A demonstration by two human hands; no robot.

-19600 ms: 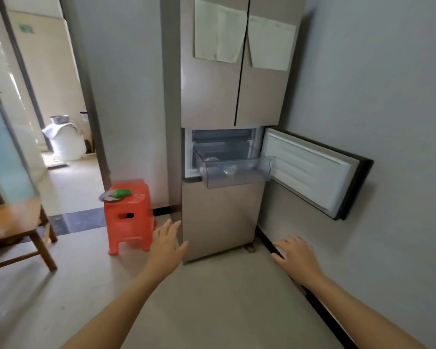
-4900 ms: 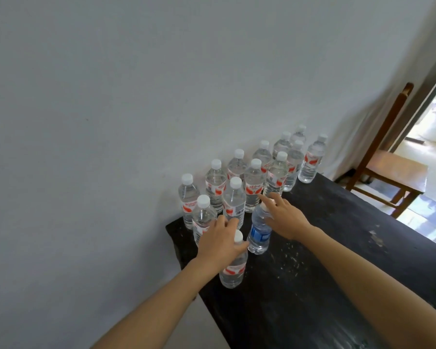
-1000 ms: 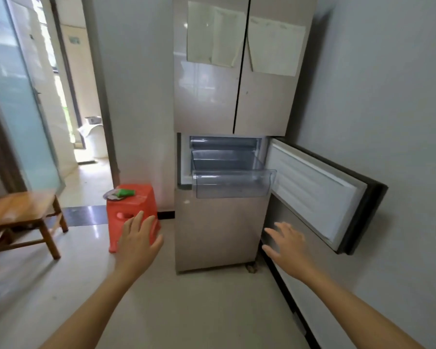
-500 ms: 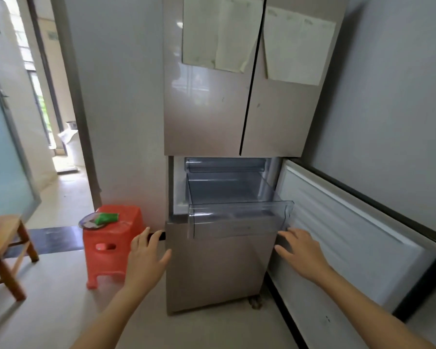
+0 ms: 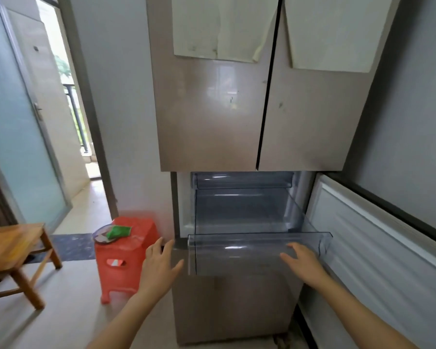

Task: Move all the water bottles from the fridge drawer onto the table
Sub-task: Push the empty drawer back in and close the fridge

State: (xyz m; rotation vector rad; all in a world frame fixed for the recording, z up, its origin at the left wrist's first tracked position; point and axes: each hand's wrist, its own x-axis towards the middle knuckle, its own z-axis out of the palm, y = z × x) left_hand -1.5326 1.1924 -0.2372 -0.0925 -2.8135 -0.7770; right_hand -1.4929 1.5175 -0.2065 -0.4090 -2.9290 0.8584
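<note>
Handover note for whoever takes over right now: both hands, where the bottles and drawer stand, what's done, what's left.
Left hand: open, empty, just left of the drawer front.
Right hand: open, empty, at the front panel of the fridge drawer; contact unclear.
Drawer is pulled out and its door is swung open to the right. No water bottles show inside. Table out of view.
Done: drawer looks emptied.
Left: probably confirm that, then push the drawer in and close the door.

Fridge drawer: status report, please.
Left hand and right hand open, holding nothing. Fridge drawer pulled out, no bottle seen inside. Nothing blocks it.
</note>
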